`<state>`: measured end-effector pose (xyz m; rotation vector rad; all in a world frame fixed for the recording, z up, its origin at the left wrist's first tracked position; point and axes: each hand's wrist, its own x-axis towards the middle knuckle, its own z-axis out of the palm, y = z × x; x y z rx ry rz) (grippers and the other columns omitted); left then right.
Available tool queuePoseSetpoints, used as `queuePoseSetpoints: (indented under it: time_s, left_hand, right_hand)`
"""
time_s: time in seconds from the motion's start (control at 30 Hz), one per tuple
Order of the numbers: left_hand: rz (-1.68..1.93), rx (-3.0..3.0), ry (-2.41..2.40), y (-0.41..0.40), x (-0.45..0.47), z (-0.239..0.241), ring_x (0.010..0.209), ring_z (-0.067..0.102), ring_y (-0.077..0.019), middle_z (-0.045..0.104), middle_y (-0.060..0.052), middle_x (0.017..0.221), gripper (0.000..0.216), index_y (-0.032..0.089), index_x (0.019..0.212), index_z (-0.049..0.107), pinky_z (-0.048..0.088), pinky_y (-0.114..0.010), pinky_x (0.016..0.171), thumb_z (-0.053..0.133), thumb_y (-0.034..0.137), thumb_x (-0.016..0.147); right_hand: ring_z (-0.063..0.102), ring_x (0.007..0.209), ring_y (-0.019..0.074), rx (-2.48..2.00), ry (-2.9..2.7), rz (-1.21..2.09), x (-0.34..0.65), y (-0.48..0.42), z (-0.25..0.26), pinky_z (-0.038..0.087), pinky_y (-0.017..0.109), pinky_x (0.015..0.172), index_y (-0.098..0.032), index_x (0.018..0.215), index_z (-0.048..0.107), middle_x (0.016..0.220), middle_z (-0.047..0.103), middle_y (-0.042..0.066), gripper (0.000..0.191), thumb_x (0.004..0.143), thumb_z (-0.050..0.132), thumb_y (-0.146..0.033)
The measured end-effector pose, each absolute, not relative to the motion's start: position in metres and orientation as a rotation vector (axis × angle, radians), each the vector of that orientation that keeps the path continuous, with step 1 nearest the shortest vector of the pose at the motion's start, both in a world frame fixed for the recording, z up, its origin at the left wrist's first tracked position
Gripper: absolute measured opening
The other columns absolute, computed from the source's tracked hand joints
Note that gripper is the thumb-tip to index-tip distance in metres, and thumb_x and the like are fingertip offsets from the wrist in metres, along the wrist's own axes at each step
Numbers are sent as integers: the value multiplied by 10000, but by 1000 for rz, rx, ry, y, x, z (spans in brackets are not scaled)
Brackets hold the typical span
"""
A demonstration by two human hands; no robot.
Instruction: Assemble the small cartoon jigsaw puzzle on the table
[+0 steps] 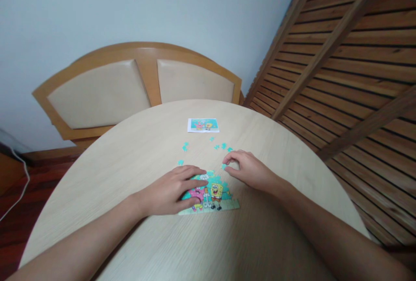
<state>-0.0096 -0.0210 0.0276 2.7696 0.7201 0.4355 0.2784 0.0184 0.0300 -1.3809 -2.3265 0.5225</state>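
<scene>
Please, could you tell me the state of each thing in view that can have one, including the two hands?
Left hand: spread, resting on the puzzle
Right hand: thumb and fingers pinched at a piece
Teal puzzle piece: at the right fingertips
SpongeBob jigsaw puzzle: partly assembled, picture side up
Loose puzzle pieces: scattered, unjoined to the puzzle
Picture card: lying flat, picture up
White cord: slack, curved

Soft, fairly dim light casts a broad shadow across the near table (269, 246); wide-angle distortion stretches the edges, and small puzzle pieces (223, 146) look blurred.
</scene>
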Motion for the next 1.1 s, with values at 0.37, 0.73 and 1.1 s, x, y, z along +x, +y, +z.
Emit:
queuePoseSetpoints:
  time_s: [0.37,0.73,1.1]
  left_hand:
    - [412,2784,720,-21,-10,26,1326,508,-301,536,-127,1446,451,248,1412,565,461,-501,1102,599,382,983]
    - [436,2774,705,-21,-10,27,1316,517,-306,545,-124,1438,459,259,1415,557,468,-505,1090,615,367,973]
    - [435,2759,710,-21,-10,27,1315,519,-303,550,-121,1433,453,256,1406,564,462,-491,1093,621,356,968]
  right_hand:
    - [710,900,191,-1143,-2159,840,264,12,25,535,317,851,-199,921,750,940,782,33,146,886,609,-212]
    - [708,890,188,-1155,-2213,702,262,13,17,522,317,843,-215,894,762,925,780,19,134,854,648,-157]
    - [676,957,204,-1146,-2383,467,262,10,22,459,360,876,-219,899,758,947,741,26,61,884,710,-184]
